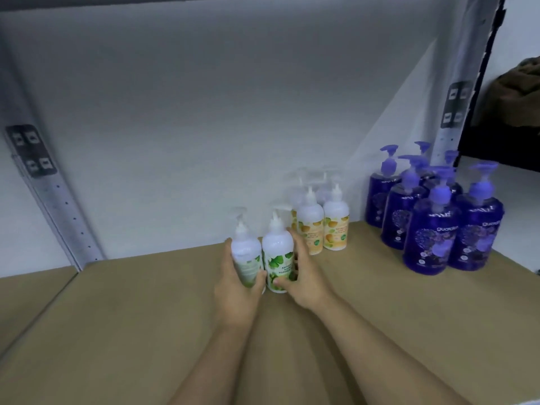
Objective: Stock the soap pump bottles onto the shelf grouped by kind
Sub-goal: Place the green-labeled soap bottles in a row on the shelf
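Note:
Two white pump bottles with green leaf labels stand side by side on the brown shelf board (pixel 131 317). My left hand (pixel 236 290) grips the left green-label bottle (pixel 247 255). My right hand (pixel 304 276) wraps around the right green-label bottle (pixel 277 252). Just behind them to the right stands a group of white bottles with orange fruit labels (pixel 324 223). Farther right, several purple pump bottles (pixel 432 223) are clustered near the shelf's right end.
A white back wall closes the shelf. Perforated metal uprights stand at the left (pixel 58 206) and right (pixel 455 106). The upper shelf's underside runs overhead. A dark bundle (pixel 514 95) lies on the neighbouring shelf at far right. Bare board spreads to the left and front.

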